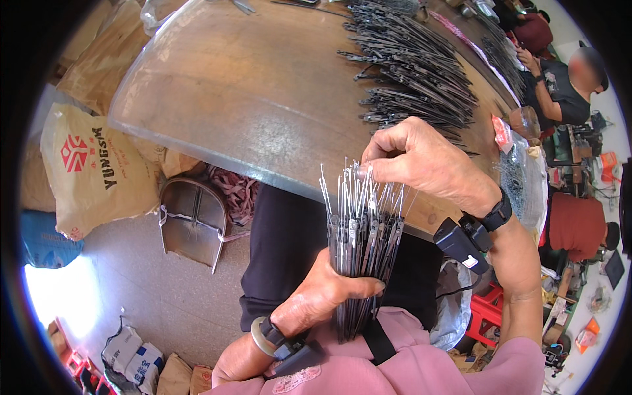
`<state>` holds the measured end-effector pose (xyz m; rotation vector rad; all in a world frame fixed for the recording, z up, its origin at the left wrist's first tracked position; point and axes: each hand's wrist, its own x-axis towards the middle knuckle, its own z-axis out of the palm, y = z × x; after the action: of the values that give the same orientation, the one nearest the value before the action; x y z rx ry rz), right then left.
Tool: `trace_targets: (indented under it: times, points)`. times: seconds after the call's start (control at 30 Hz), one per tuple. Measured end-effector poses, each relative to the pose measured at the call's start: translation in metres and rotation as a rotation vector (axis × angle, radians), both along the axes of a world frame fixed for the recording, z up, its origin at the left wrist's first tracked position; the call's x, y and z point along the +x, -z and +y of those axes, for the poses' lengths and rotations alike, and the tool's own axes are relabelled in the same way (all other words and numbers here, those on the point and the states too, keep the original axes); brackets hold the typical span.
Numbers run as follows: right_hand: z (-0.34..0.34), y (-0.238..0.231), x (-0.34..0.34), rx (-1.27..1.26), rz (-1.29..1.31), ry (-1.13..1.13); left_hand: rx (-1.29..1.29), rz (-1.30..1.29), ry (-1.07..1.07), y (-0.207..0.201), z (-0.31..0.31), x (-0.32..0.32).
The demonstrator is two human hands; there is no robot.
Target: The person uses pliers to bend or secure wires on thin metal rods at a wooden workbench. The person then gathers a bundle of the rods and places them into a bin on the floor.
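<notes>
Brn tbl (237, 99), grey flr (184, 286); L hand (322, 289) grips rods (364, 250); R hand (431, 158): hold unclear.

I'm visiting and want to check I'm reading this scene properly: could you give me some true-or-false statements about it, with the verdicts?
1. The left hand grips a bundle of thin black rods. True.
2. The bundle's silvery wire tips point down into the lap. False: they point up, away from the lap, with the fingers of the right hand close to them.
3. More black rods lie heaped on the table. True.
4. The right hand wears a glove. False: it is bare, with a black band at the wrist.
5. A pale bangle circles the left wrist. True.
</notes>
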<state>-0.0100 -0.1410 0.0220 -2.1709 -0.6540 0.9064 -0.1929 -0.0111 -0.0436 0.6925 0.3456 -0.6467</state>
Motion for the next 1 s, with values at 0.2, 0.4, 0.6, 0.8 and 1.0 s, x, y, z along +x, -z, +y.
trace_targets:
  times: [0.2, 0.4, 0.6, 0.8, 1.0]
  points:
    - [0.007, 0.002, 0.003, 0.355, -0.066, 0.22, -0.123, 0.002, 0.024, -0.005, 0.007, 0.004]
    - [0.015, 0.003, 0.017, 0.758, -0.026, 0.422, -0.241, 0.043, 0.015, -0.005, 0.007, 0.003]
    - [0.027, -0.011, 0.038, 0.999, -0.067, 0.522, -0.298, -0.03, 0.04, 0.016, 0.005, -0.001]
    - [0.002, -0.078, 0.081, 1.31, -0.181, 0.69, -0.263, 0.034, -0.047, 0.019, -0.001, -0.001]
    - [-0.078, -0.12, 0.052, 1.051, 0.314, 0.348, -0.259, 0.053, -0.173, 0.019, 0.0, 0.0]
